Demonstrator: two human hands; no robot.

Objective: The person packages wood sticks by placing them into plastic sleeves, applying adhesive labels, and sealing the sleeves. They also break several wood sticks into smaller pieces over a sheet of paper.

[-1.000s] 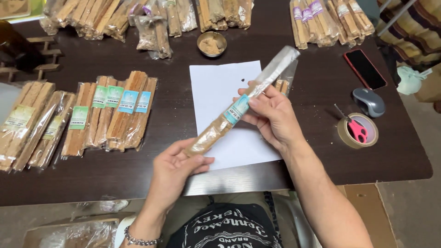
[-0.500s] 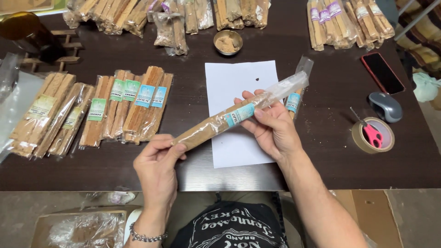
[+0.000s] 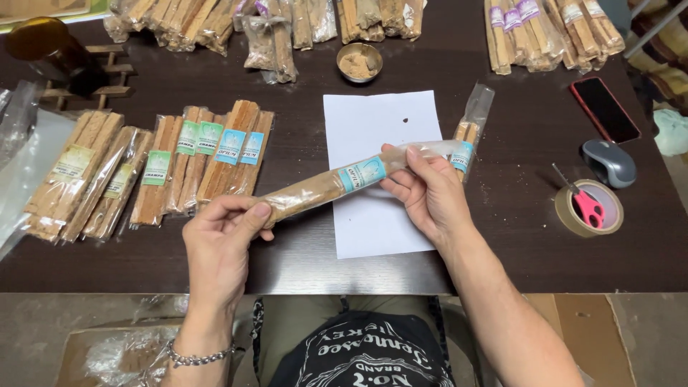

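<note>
My left hand [image 3: 218, 247] and right hand [image 3: 428, 192] pinch a blue-labelled packet of incense sticks [image 3: 337, 183] by its ends above the white paper sheet [image 3: 373, 222] near the table's [image 3: 502, 251] front edge.

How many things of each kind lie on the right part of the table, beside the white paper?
Phone: 1
Computer mouse: 1
Tape roll: 1
Scissors: 1
Total: 4

Both forearms are bare, with no sleeves showing. The left hand [image 3: 218, 247] has a silver chain bracelet [image 3: 197, 355] around its wrist, while the right hand [image 3: 430, 193] wears nothing. A black shirt [image 3: 365, 355] with white printed lettering covers the torso, over olive-green trousers [image 3: 301, 315].
</note>
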